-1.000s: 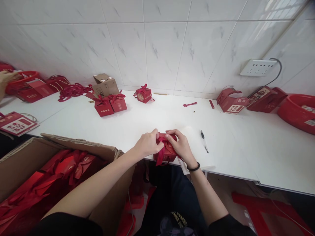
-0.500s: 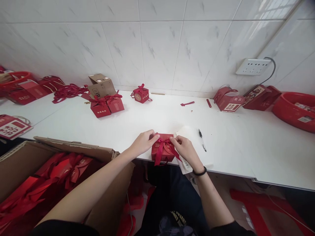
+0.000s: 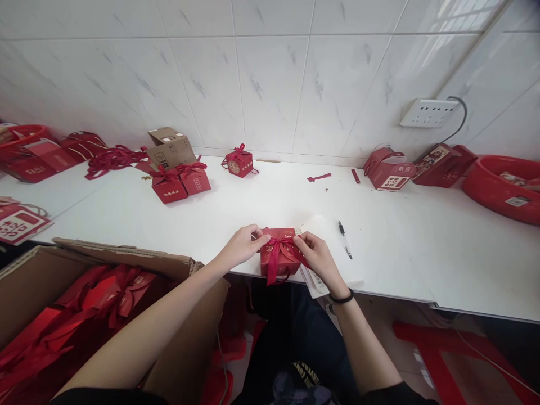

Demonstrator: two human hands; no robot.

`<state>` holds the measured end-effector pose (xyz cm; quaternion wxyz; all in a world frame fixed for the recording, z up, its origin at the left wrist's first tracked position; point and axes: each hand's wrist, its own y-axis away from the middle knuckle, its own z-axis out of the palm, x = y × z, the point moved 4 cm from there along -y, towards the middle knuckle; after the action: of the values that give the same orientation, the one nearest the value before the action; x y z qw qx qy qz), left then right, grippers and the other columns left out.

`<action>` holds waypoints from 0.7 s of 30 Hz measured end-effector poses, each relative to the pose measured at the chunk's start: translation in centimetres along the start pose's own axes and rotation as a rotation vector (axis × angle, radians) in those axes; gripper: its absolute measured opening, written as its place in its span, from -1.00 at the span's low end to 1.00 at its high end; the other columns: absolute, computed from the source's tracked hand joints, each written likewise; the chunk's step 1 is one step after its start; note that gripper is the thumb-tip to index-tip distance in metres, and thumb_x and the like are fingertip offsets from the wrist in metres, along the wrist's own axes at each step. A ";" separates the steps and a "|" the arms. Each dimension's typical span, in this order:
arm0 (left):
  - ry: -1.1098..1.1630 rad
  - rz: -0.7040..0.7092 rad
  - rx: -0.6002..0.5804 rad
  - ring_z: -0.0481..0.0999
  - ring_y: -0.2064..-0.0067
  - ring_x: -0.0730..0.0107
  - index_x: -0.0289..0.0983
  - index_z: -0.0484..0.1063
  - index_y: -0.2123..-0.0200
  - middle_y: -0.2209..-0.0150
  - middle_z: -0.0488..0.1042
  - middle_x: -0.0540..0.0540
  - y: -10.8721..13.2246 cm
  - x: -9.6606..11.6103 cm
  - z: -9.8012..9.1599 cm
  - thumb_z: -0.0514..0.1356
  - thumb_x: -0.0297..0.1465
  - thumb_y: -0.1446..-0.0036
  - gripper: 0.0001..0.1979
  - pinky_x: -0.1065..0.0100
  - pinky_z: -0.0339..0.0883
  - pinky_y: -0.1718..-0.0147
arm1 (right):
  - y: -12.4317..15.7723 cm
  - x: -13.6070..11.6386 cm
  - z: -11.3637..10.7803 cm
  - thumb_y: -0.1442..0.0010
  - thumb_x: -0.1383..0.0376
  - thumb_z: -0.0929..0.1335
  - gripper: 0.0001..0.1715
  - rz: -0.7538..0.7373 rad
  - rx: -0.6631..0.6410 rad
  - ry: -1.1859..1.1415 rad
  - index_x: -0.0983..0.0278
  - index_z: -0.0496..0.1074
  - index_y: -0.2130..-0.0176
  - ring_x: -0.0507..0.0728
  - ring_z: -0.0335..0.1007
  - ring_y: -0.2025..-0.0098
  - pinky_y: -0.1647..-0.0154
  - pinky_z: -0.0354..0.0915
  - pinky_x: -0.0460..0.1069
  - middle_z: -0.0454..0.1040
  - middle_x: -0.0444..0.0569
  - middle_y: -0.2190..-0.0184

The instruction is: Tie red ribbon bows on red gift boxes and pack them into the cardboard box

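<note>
A small red gift box (image 3: 287,264) with gold print sits at the front edge of the white table, between my hands. A dark red ribbon (image 3: 273,263) is tied in a bow on its top, with one tail hanging down the front. My left hand (image 3: 245,244) pinches the bow's left loop between thumb and finger. On the other side, my right hand (image 3: 317,254) pinches the right loop. Partly under my right hand lies an open notebook (image 3: 318,225), and a pen (image 3: 345,239) rests to its right.
At lower left stands a cardboard box (image 3: 126,248) holding several red ribboned boxes. Along the wall are red gift boxes (image 3: 181,183), a small hexagonal box (image 3: 239,163), a heap of ribbon (image 3: 112,160) and a red basin (image 3: 498,188). A power strip (image 3: 428,113) is on the wall.
Both hands keep hold of the bow's loops and have shifted only slightly, the loops looking drawn a little further sideways. The whole view has moved slightly.
</note>
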<state>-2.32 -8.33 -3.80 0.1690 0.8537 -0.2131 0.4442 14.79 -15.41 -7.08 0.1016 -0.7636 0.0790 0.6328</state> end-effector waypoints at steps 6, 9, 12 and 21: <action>0.099 -0.030 0.030 0.40 0.41 0.38 -0.27 0.24 0.50 0.49 0.37 0.00 0.0 -0.6 0.5 0.11 -0.18 -0.02 -0.73 0.29 0.31 0.36 | 0.2 0.2 -0.2 -0.10 -0.03 0.30 -0.56 -0.025 0.017 -0.059 0.26 0.21 0.54 0.03 0.12 0.52 0.49 0.08 -0.08 0.21 -0.18 0.59; 0.153 -0.019 0.060 0.40 0.44 0.40 -0.24 0.18 0.46 0.51 0.34 0.04 0.1 -0.7 0.9 0.09 -0.23 -0.05 -0.78 0.30 0.31 0.37 | 0.2 0.3 -0.4 -0.10 -0.04 0.29 -0.54 -0.042 0.024 -0.049 0.26 0.20 0.55 0.03 0.12 0.51 0.49 0.09 -0.08 0.20 -0.18 0.59; 0.158 0.022 0.059 0.38 0.43 0.42 -0.24 0.17 0.42 0.49 0.32 0.05 0.3 -0.5 1.1 0.07 -0.26 -0.08 -0.82 0.32 0.29 0.37 | 0.2 0.5 -0.5 -0.10 -0.04 0.30 -0.55 -0.034 -0.002 -0.081 0.26 0.22 0.53 0.03 0.14 0.51 0.49 0.11 -0.08 0.22 -0.17 0.58; 0.052 0.148 0.092 0.25 0.47 0.49 -0.22 0.15 0.38 0.51 0.22 0.09 0.9 -0.4 2.0 -0.01 -0.37 -0.12 -0.94 0.41 0.16 0.45 | 0.3 1.5 -0.2 -0.03 -0.02 0.35 -0.57 0.066 0.028 -0.287 0.25 0.22 0.53 0.05 0.21 0.49 0.48 0.20 -0.07 0.30 -0.14 0.55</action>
<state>-1.62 -9.97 -5.15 0.1016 0.8307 -0.2503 0.4867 15.19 -15.71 -8.50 0.1014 -0.6608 0.0976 0.7372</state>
